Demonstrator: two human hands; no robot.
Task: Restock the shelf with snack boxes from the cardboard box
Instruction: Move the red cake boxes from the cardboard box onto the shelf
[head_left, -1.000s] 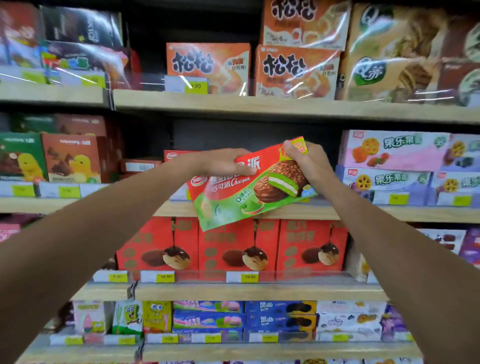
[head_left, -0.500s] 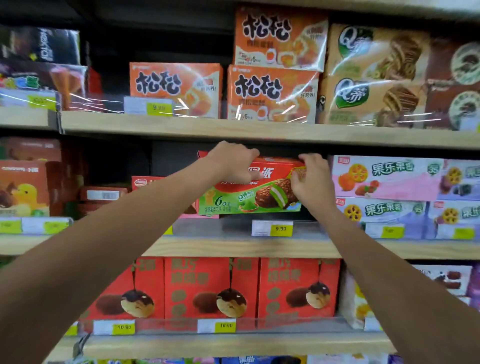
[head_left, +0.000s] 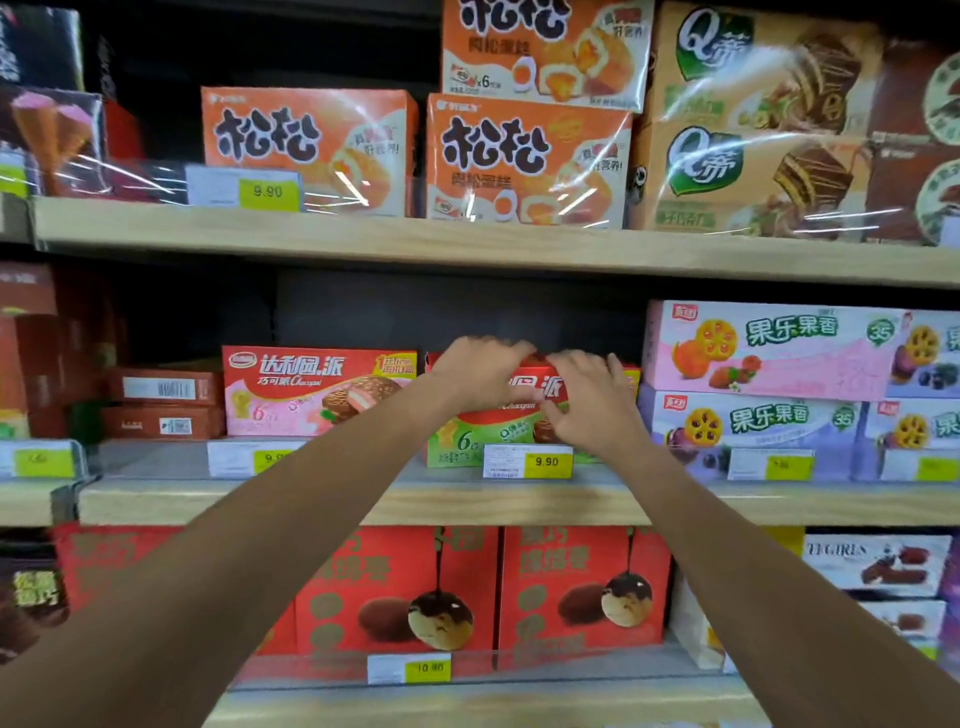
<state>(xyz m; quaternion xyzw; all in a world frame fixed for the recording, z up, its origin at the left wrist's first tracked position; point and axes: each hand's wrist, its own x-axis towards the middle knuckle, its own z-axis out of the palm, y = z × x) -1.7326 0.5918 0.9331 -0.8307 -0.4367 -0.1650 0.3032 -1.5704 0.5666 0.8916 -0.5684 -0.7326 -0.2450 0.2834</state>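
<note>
A red-and-green snack box (head_left: 467, 441) stands upright on the middle wooden shelf (head_left: 363, 501), behind a clear front rail. My left hand (head_left: 480, 371) lies over its top left part, fingers curled on the box. My right hand (head_left: 592, 397) presses on its front face and top right, fingers spread. Both hands hide much of the box's front. A matching red-and-pink snack box (head_left: 317, 389) stands just to its left. The cardboard box is out of view.
Pink and purple fruit-biscuit boxes (head_left: 769, 348) sit stacked tight on the right. Small red boxes (head_left: 163, 402) lie stacked at the left. Orange cake boxes (head_left: 527, 161) fill the shelf above; red boxes (head_left: 582, 587) fill the shelf below. A dark gap opens above the snack box.
The red-and-green box went from tilted in the air to upright on the middle shelf, set further back. Both hands followed it in, and my view came closer and rose.
</note>
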